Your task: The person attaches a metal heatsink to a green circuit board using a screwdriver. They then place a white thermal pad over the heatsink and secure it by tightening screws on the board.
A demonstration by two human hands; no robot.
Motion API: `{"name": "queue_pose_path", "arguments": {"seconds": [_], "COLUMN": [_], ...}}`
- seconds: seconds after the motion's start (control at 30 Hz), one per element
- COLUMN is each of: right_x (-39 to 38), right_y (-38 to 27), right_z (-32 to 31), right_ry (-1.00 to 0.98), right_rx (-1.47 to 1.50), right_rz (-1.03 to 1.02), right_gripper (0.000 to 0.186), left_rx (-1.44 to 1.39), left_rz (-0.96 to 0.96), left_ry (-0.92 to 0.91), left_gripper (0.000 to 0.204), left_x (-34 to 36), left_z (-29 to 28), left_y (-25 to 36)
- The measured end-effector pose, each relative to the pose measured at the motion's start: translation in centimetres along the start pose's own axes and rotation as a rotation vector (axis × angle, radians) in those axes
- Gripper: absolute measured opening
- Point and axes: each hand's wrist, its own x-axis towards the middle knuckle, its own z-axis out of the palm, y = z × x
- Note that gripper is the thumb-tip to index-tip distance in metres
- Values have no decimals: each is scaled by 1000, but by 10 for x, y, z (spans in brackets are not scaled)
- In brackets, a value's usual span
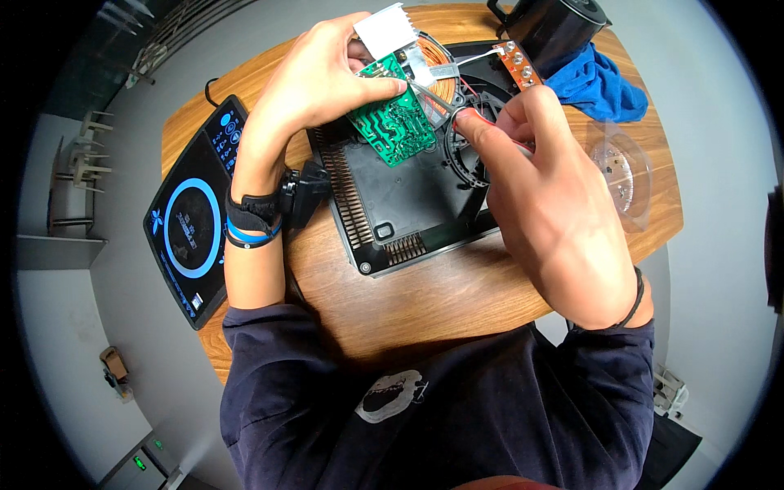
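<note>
Your left hand [314, 82], the nearer one, pinches the green circuit board [396, 135] at its upper end. The board slants lengthwise down to the right. Near its upper right edge is the tip of the grey tool [433, 97]; right of the board, your right hand [559, 196] clasps this tool.

Green circuit board [394, 131], dark-traced face toward us, held tilted over the open black casing [408, 200]. Pale finned heat sink [385, 31] at its upper end. Slim grey metal tool [433, 99], red at the grip, slants toward the board's upper right edge; we cannot tell whether they touch.
</note>
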Motion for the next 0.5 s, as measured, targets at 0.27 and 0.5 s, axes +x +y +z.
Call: {"name": "queue_pose_path", "arguments": {"seconds": [0.27,0.5], "right_x": [0,0], "right_y": [-6,1], "right_z": [-5,-9], "right_ry": [177,93], "right_rx": [-127,75], "right_rz": [-137,-195], "right_gripper": [34,35], "left_rx": [29,-37], "left_rz": [31,-37], "left_ry": [30,36], "left_gripper": [61,58], "left_x": [1,-4], "left_z": [1,0], "left_y": [-3,11]}}
